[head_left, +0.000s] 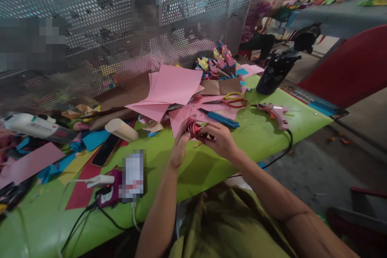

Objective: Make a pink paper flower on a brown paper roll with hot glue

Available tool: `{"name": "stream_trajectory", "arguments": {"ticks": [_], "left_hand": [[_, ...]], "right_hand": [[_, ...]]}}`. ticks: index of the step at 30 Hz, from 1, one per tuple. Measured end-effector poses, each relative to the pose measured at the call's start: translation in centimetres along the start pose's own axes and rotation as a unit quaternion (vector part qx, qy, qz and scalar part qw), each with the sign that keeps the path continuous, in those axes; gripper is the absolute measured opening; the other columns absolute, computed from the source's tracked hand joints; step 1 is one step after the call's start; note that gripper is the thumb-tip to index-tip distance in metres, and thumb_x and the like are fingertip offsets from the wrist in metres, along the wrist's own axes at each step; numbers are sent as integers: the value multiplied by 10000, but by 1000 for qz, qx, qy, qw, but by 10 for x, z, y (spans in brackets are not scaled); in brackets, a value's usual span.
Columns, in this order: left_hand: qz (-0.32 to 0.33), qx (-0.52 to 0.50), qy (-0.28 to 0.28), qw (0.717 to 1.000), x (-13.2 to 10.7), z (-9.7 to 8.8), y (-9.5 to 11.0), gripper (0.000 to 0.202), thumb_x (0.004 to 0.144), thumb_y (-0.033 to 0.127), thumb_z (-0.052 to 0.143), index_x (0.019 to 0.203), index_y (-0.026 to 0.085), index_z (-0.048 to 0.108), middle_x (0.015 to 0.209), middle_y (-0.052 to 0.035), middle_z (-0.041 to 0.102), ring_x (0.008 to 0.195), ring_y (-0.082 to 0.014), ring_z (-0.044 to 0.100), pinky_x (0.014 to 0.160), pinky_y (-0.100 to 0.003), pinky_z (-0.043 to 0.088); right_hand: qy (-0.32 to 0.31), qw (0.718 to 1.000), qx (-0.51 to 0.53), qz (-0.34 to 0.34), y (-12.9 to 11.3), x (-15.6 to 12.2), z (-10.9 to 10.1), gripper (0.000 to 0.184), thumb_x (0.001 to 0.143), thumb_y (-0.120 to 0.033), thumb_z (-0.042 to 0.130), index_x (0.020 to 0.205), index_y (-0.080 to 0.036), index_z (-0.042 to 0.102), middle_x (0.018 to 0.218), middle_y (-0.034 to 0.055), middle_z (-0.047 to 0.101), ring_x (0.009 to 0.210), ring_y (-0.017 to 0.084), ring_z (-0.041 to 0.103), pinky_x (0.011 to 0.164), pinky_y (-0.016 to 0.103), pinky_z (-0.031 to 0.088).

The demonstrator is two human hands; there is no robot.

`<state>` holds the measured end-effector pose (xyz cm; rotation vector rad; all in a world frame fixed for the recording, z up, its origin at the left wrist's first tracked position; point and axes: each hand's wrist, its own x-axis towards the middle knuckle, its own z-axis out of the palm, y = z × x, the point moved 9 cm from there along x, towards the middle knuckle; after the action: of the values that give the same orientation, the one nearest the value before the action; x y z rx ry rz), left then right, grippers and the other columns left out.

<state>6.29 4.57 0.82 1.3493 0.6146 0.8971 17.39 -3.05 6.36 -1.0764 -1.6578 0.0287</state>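
Between my two hands is a coiled pink paper rose [192, 126], held over the near part of the green table. My left hand [180, 145] grips its left side with the thumb in front. From the right, the bent fingers of my right hand [220, 139] close on the flower; its underside is hidden. Just beyond my hands lie a blue box cutter [223, 119] and scissors [232, 100] with red and yellow handles. A stack of pink paper sheets [172, 84] spreads behind them. Off to the right rests a pink glue gun [276, 113] with a black cord.
A black tumbler [276, 71] stands near the right table edge. Left are a cardboard tube [121, 130], a dark phone [105, 150], a purple power strip [111, 193] with cords and a white bottle [33, 125]. A perforated metal panel [181, 4] backs the table. Another person [256, 20] sits beyond.
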Motion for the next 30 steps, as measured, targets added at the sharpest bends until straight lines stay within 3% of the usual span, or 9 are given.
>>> {"name": "stream_trajectory", "arguments": {"ticks": [6,30], "left_hand": [[6,18,2,1000,1,-1,-2,400,916,336,560,1301,268,644,1458,-42,595,1400,-244,489,1208,-423,338],[-9,7,15,1000,0,-2,-4,442,897,372,570,1317,251,631,1462,-49,593,1408,-258,486,1213,-428,342]], "right_hand": [[6,1000,-10,-8,-3,0,1,127,943,-280,665,849,-197,683,710,26,687,592,128,596,593,237,455],[23,1000,-5,10,0,-3,8,128,942,-284,669,861,-205,729,688,29,672,593,145,598,590,243,466]]}}
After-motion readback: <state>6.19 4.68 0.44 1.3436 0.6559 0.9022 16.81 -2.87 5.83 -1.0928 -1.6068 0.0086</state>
